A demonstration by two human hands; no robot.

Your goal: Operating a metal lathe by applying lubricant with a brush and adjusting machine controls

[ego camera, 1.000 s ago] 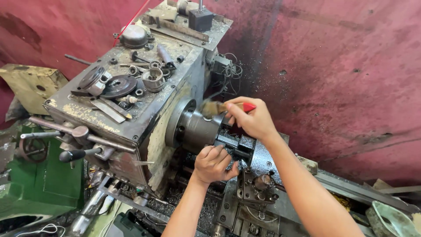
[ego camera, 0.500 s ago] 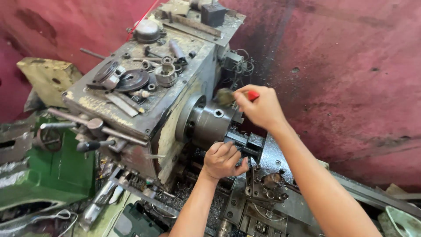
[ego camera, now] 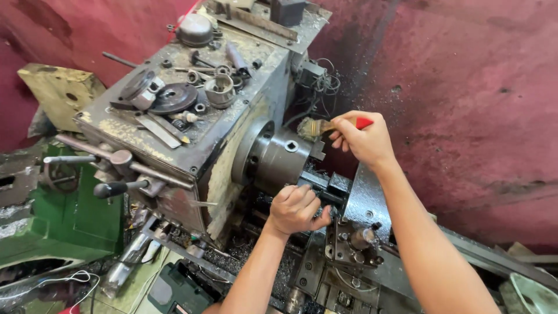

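A: Where are the hands right now?

B: The right hand (ego camera: 366,142) is pinched around the red handle of a small paintbrush (ego camera: 325,126), with the bristles resting against the top of the lathe chuck (ego camera: 282,157). The left hand (ego camera: 296,209) is curled into a fist just below and in front of the chuck, closed on something by the tool post (ego camera: 331,186); I cannot tell exactly what it grips.

A: So the brush is right at the chuck?

B: Yes, the bristle end touches the chuck's upper edge near one of its jaws, and the handle tip pokes out past the fingers toward the red wall (ego camera: 465,104).

A: What worries you here?

B: Both hands sit very close to the chuck. I'd judge that if the spindle started turning, the bristles or fingers could be caught by the chuck jaws. Metal chips lie all over the bed (ego camera: 256,256), so a bare hand brushing across them could be cut.

A: Anything else?

B: The headstock (ego camera: 192,116) top is crowded with loose parts: a round plate (ego camera: 173,97), rings, a flat bar. Vibration or a knock could send one sliding down toward the hands. The levers (ego camera: 116,158) stick out on the left, well apart from either arm.
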